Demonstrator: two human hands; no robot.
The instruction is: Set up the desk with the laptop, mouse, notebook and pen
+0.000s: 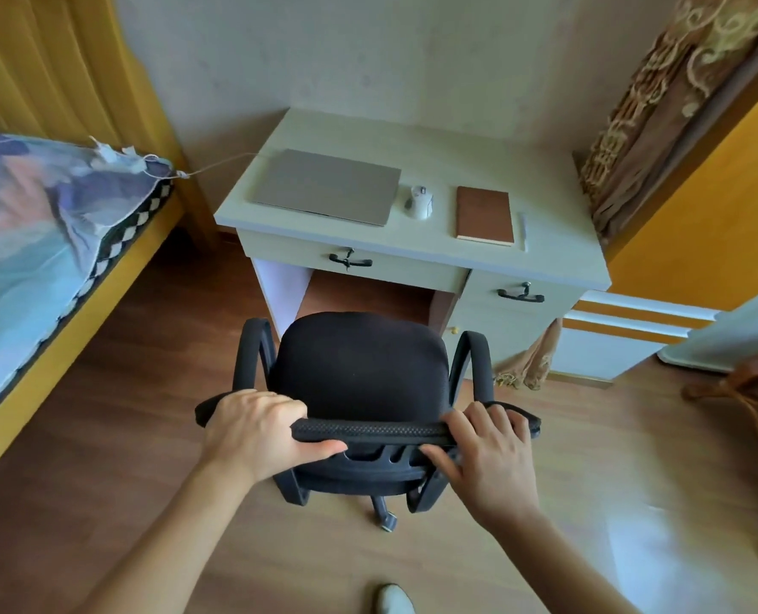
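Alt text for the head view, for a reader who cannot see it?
Both hands, left hand and right hand, grip the backrest top of a black office chair facing a pale desk. On it lie a closed laptop, mouse, brown notebook and pen.

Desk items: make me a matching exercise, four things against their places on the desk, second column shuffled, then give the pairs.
Things:
1. laptop
2. mouse
3. notebook
4. pen

Places:
A. between laptop and notebook
B. farthest right, beside the notebook
C. farthest left, lid shut
D. between mouse and pen

Pairs: 1-C, 2-A, 3-D, 4-B
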